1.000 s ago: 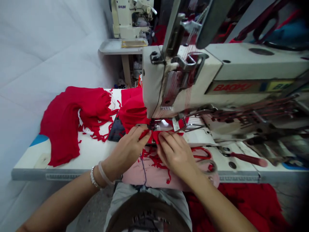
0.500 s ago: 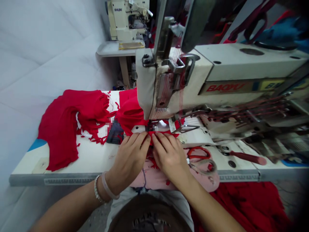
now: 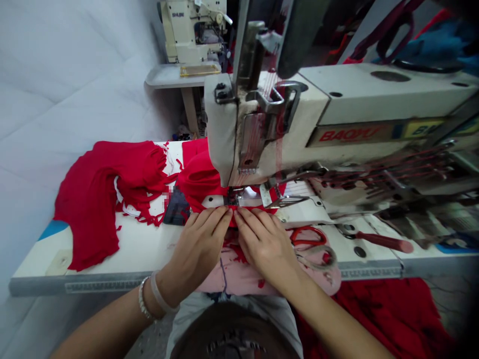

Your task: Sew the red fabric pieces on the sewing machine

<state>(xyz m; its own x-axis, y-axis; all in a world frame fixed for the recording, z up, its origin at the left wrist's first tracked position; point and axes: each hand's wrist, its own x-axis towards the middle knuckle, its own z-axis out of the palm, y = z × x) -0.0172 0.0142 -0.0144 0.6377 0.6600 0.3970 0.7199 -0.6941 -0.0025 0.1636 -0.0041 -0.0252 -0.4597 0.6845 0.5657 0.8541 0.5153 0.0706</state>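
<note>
Red fabric (image 3: 200, 174) lies under the needle area of a white sewing machine (image 3: 220, 129), with part of it bunched to the left of the machine head. My left hand (image 3: 202, 247) is closed on the fabric's near edge, its fingertips just in front of the presser foot (image 3: 234, 196). Beside it, my right hand (image 3: 267, 244) holds the same edge, fingers together and pressed down. The two hands' index fingers almost meet. Both thumbs are mostly hidden beneath the hands. Red threads (image 3: 279, 149) run down the machine's front.
Red-handled scissors (image 3: 309, 229) lie right of my right hand on a pink cloth (image 3: 209, 284). Further right is a red-handled tool (image 3: 385, 242). A red fabric pile (image 3: 93, 184) with scraps covers the table's left. Behind stands another sewing machine (image 3: 181, 35); more red fabric (image 3: 396, 309) hangs low right.
The view has shifted slightly, so the table and machine sit a little further left. My hands keep nearly the same hold at the presser foot; any fabric movement is too small to tell.
</note>
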